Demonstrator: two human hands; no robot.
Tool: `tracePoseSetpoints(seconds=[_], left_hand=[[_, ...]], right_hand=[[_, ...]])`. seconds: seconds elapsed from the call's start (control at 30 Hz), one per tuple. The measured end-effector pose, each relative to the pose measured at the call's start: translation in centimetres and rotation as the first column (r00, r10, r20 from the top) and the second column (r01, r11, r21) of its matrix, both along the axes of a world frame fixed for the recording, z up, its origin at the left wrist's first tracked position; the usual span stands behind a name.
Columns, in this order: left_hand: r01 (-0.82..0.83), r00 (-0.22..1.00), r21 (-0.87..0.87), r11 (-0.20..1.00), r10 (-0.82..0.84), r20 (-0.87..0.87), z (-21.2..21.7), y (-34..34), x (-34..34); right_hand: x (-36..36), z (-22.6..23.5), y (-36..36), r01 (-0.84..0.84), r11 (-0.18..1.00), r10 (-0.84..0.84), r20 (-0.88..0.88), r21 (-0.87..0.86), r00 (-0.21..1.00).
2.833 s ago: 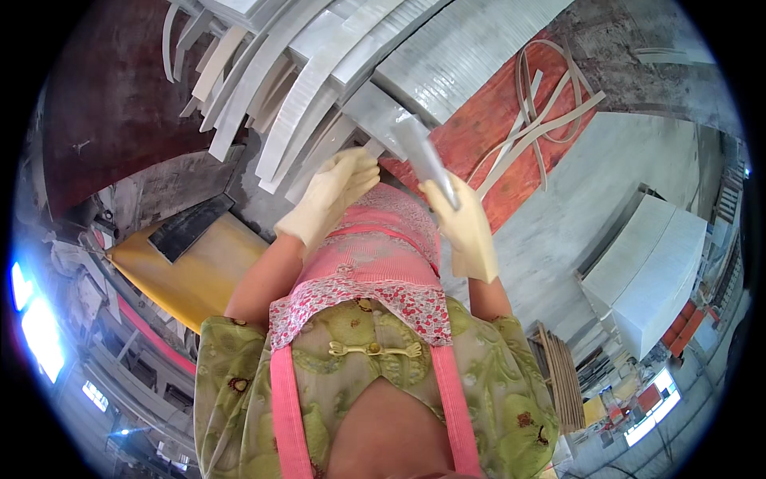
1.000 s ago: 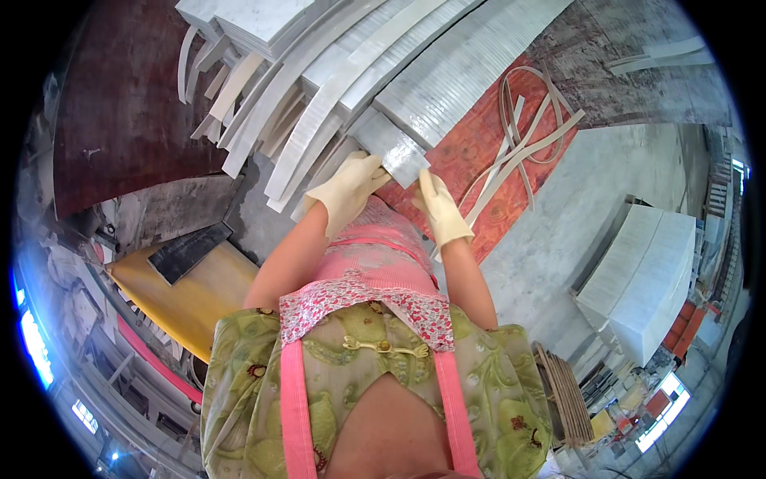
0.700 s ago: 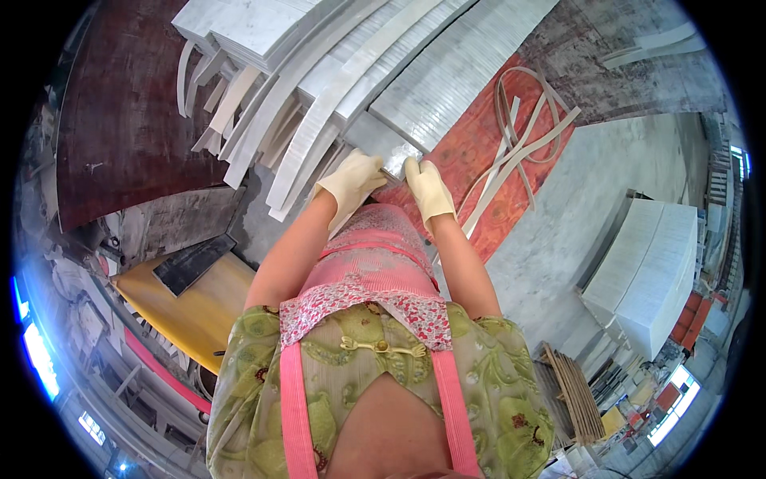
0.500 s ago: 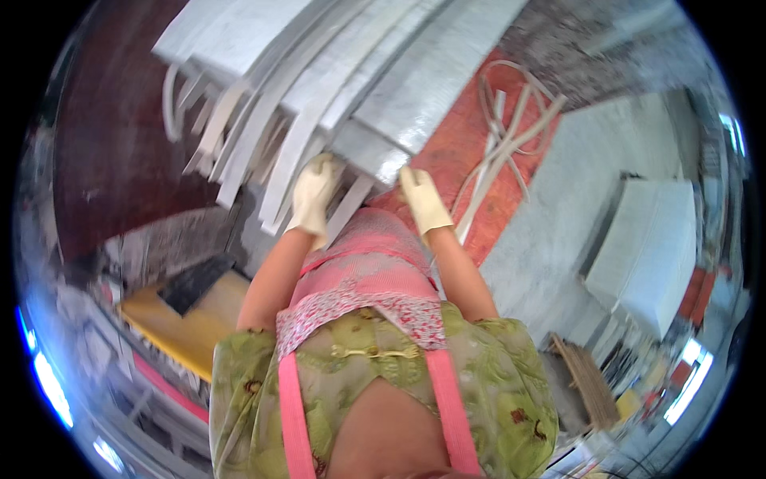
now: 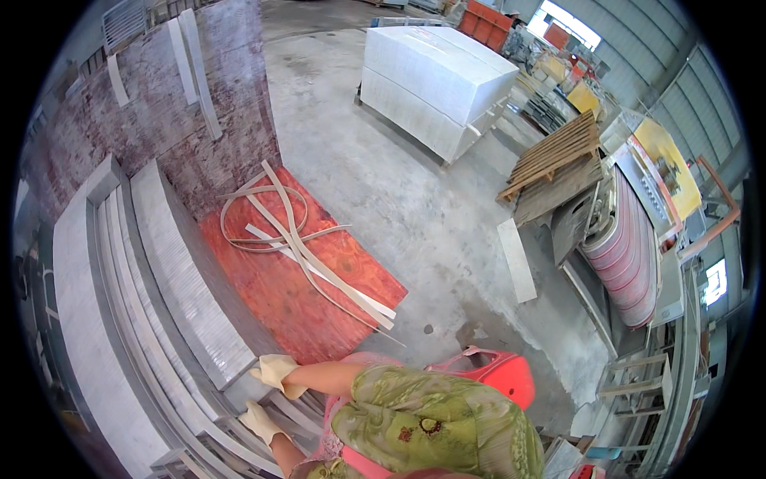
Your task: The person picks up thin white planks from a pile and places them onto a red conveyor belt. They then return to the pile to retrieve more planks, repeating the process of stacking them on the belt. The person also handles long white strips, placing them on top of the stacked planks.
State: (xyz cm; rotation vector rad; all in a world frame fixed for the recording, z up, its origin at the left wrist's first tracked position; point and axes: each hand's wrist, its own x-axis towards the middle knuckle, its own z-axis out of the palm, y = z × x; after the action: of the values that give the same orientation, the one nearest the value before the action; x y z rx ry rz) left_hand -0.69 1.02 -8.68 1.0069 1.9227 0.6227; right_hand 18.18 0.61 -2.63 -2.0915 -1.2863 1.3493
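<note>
Long pale grey strips lie packed side by side in a thick, ridged stack, reaching from the far left toward my body. At its near end, my right hand, in a cream glove, has its fingers curled against the corner on the side by the red board. My left hand, gloved alike, closes on the same end from the other side, its fingertips partly hidden. Between the two gloves shows a small grey end face. More loose strips stick out beneath my forearms.
Tangled pale bands lie on a red wooden board beside the stack. Farther off stand a large white block, a wooden pallet and a roll with red stripes. A red plastic chair is close behind my right arm.
My view has swung to the right, bringing the floor, white block and pallet into fuller sight. Both hands stay at the near end of the stack.
</note>
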Motion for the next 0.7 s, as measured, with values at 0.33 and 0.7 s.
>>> tracePoseSetpoints(seconds=[0.33, 0.7], left_hand=[[-0.028, 0.996, -0.015, 0.999, 0.029, 0.086, -4.4, 0.4, -0.4], [-0.311, 0.847, 0.091, 0.946, 0.233, 0.478, -0.2, -3.1, 0.5]], right_hand=[[0.2, -2.5, -0.4, 0.084, 0.995, -0.084, 0.004, 0.054, 0.996], [-0.1, -2.4, -0.3, 0.097, 0.994, -0.097, 0.012, 0.053, 0.995]])
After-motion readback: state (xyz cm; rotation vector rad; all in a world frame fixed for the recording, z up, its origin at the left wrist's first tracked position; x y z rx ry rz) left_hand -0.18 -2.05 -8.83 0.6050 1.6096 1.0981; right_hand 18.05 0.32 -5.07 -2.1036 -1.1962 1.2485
